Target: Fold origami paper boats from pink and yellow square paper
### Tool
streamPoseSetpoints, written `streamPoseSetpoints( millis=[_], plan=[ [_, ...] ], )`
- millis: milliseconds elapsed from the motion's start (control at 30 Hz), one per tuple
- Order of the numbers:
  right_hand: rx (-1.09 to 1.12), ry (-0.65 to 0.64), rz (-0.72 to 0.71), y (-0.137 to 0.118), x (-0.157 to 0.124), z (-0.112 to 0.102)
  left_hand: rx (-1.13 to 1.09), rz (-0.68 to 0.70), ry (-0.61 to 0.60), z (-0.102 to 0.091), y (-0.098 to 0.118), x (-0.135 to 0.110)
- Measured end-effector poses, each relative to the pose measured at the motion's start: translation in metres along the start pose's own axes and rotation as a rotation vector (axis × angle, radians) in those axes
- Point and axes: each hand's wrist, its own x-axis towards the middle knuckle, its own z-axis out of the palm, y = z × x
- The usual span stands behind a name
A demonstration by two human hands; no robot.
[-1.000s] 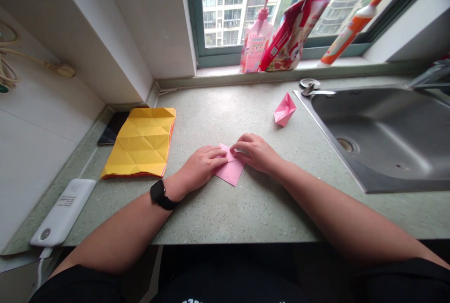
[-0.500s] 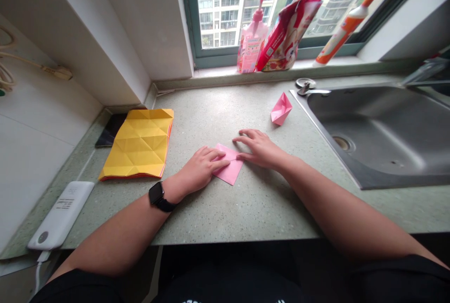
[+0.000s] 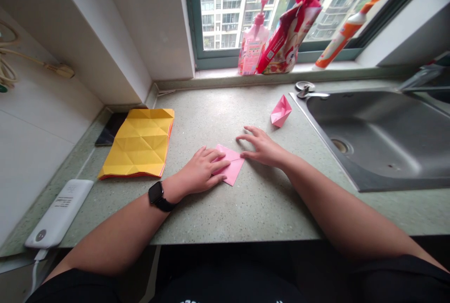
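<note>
A folded pink paper lies flat on the speckled green counter. My left hand, with a black watch on the wrist, rests on the paper's left part, fingers stretched flat across it. My right hand lies just right of the paper, fingers spread, its thumb tip touching the paper's right corner. A finished small pink folded paper shape stands farther back, near the sink.
A creased yellow paper stack lies at the left, over a dark phone. A white power bank sits at the front left edge. A steel sink fills the right. A pink pump bottle, red pouch and orange-capped bottle stand on the sill.
My right hand has slid off the pink paper to the right and spread its fingers. My left hand stays pressing the paper.
</note>
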Motion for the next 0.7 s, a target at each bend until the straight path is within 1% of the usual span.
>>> streamPoseSetpoints(
  millis=[67,167,233,333,400,533,633,700],
  plan=[
    [0.000,-0.048,0.013,0.003,0.000,0.000,-0.001,-0.003,0.004,0.000,0.000,0.000],
    [0.052,-0.098,-0.007,0.010,0.000,-0.004,-0.007,-0.007,0.008,0.000,0.000,0.001],
    [0.102,-0.084,-0.018,0.013,0.002,-0.007,-0.009,-0.009,0.001,-0.001,0.000,0.001],
    [0.151,-0.007,-0.014,0.008,0.003,-0.004,0.008,-0.016,-0.016,0.001,0.003,0.002],
    [0.125,0.025,0.001,0.001,0.004,0.002,0.027,-0.035,-0.015,0.003,0.006,0.003],
    [0.004,-0.002,0.025,-0.012,0.003,0.016,0.057,-0.091,-0.006,0.008,0.013,0.004],
    [-0.033,-0.016,0.022,-0.015,0.002,0.020,0.052,-0.102,-0.006,0.007,0.015,0.005],
    [-0.040,-0.016,0.008,-0.014,0.001,0.019,0.031,-0.086,0.009,0.005,0.013,0.005]
  ],
)
